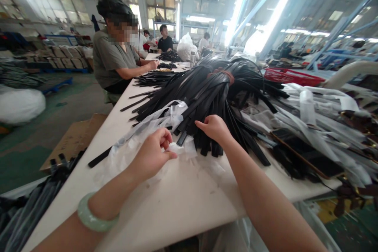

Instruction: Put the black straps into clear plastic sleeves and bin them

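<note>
My left hand [153, 151], with a pale green bangle [94, 218] at the wrist, hovers over crumpled clear plastic wrap [126, 153]. Its fingers are curled, and the thumb stands apart from them; I see nothing clearly held. My right hand [215, 128] has its thumb and forefinger together at the edge of a black strap [189, 124]. That strap lies at the front of a large bundle of flat black straps [203, 94]. A reddish-brown tie [227, 75] circles the bundle. The strap ends fan out towards me.
The pale table [189, 204] runs forward. Plastic-wrapped pieces [321, 110] and a dark phone-like slab [307, 151] lie at right, before a red tray [292, 75]. A co-worker [112, 59] stands at left. Cardboard [73, 138] lies beside the table.
</note>
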`<state>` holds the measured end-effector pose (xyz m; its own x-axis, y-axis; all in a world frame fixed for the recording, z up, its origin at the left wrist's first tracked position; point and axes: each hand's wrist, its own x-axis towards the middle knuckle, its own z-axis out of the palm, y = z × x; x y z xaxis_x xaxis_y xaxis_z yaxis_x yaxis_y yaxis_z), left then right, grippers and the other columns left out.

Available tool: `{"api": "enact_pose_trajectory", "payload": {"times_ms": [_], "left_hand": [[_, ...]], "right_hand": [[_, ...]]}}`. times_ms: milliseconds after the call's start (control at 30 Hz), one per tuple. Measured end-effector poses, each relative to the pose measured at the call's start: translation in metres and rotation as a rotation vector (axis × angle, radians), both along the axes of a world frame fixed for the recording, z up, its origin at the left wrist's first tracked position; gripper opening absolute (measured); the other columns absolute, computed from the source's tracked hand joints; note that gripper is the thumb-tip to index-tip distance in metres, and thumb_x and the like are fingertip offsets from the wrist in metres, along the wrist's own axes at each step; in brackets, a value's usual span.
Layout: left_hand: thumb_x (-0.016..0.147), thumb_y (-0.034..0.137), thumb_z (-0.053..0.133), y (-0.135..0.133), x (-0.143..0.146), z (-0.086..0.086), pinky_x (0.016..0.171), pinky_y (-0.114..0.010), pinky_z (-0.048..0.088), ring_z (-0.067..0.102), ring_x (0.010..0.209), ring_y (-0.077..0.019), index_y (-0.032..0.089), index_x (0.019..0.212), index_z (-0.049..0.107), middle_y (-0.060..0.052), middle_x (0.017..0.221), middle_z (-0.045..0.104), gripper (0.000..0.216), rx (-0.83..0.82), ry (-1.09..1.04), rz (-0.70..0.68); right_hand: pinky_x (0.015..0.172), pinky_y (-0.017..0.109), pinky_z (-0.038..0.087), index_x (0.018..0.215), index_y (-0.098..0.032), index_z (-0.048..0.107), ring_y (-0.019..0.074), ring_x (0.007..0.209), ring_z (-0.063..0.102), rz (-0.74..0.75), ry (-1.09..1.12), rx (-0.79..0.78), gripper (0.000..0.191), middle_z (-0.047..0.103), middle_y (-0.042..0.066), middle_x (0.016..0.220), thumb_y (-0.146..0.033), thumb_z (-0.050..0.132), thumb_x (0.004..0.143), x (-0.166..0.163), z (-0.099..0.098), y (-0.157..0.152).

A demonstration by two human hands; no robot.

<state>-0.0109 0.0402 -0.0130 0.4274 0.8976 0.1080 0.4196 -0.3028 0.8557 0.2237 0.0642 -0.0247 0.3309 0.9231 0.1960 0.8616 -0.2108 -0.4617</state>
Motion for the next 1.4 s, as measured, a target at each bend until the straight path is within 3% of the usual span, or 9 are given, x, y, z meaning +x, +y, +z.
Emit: {"api": "enact_pose_trajectory", "payload": {"times_ms": [300,500,667,767,900,967,1033,1167,1400], "left_hand": [[0.066,0.002,0.067,-0.011,0.007,0.005,0.062,-0.025,0.035,0.05,0.065,-0.0132,0.021,0.078,0.047,0.006,0.067,0.05,0.03,0.224,0.208,0.065],[0.068,0.002,0.068,-0.007,0.005,0.001,0.067,-0.026,0.038,0.053,0.07,-0.0143,0.021,0.079,0.047,0.005,0.07,0.052,0.031,0.341,0.192,0.071],[0.069,0.009,0.073,-0.003,0.0,0.004,0.07,-0.026,0.041,0.056,0.073,-0.0144,0.021,0.079,0.048,0.006,0.073,0.055,0.029,0.394,0.103,0.026],[0.071,0.012,0.071,-0.003,-0.002,0.005,0.072,-0.027,0.042,0.058,0.077,-0.0153,0.021,0.078,0.048,0.005,0.073,0.055,0.026,0.405,0.053,0.013],[0.069,0.016,0.073,-0.005,-0.002,0.006,0.074,-0.029,0.043,0.058,0.078,-0.0162,0.021,0.079,0.049,0.005,0.074,0.056,0.026,0.299,0.02,0.02],[0.069,0.018,0.073,-0.004,-0.001,0.007,0.071,-0.029,0.044,0.057,0.074,-0.0152,0.021,0.082,0.05,0.005,0.073,0.055,0.026,0.191,-0.033,0.005],[0.069,0.018,0.072,-0.003,-0.001,0.007,0.067,-0.027,0.044,0.055,0.068,-0.0138,0.021,0.084,0.05,0.005,0.071,0.054,0.026,0.066,-0.119,-0.044],[0.059,0.017,0.08,0.001,-0.002,0.006,0.058,-0.023,0.038,0.051,0.062,-0.0108,0.019,0.084,0.049,0.007,0.066,0.051,0.04,-0.145,-0.224,-0.132],[0.053,0.019,0.085,0.004,-0.003,0.0,0.054,-0.021,0.036,0.051,0.06,-0.0094,0.019,0.087,0.047,0.007,0.068,0.054,0.051,-0.357,-0.356,-0.239]], "right_hand": [[0.055,0.029,0.037,0.067,-0.016,0.068,0.0252,0.071,0.065,-0.073,-0.164,0.037,0.056,0.07,0.015,0.077,-0.07,0.055,0.077,-0.022,-0.001,0.005],[0.053,0.027,0.034,0.067,-0.015,0.069,0.0218,0.066,0.064,-0.062,-0.104,-0.009,0.035,0.07,0.014,0.073,-0.045,0.056,0.079,-0.015,0.001,0.005],[0.053,0.027,0.033,0.054,-0.017,0.06,0.0204,0.064,0.061,-0.083,-0.075,0.143,0.028,0.066,0.011,0.064,-0.035,0.055,0.075,0.002,0.007,-0.001],[0.048,0.025,0.032,0.05,-0.019,0.05,0.0153,0.053,0.054,-0.004,0.196,0.226,0.025,0.058,0.006,0.053,-0.031,0.056,0.071,0.002,0.014,-0.004],[0.034,0.02,0.02,0.053,-0.022,0.039,0.0064,0.032,0.028,0.368,1.075,0.089,0.029,0.038,-0.006,0.04,-0.04,0.056,0.068,-0.014,0.025,-0.017],[0.031,0.019,0.017,0.057,-0.022,0.042,0.0054,0.03,0.023,0.609,1.305,0.016,0.027,0.034,-0.009,0.038,-0.041,0.058,0.067,-0.026,0.028,-0.028],[0.031,0.019,0.018,0.061,-0.019,0.049,0.0055,0.03,0.027,0.737,1.297,0.056,0.023,0.039,-0.008,0.039,-0.037,0.063,0.069,-0.036,0.028,-0.037],[0.036,0.018,0.022,0.064,-0.016,0.055,0.0053,0.036,0.033,0.713,1.15,0.278,0.016,0.043,-0.007,0.043,-0.026,0.063,0.074,-0.042,0.027,-0.043],[0.038,0.02,0.024,0.063,-0.016,0.057,0.0062,0.038,0.034,0.696,1.037,0.288,0.015,0.043,-0.006,0.045,-0.025,0.061,0.075,-0.034,0.027,-0.042]]}}
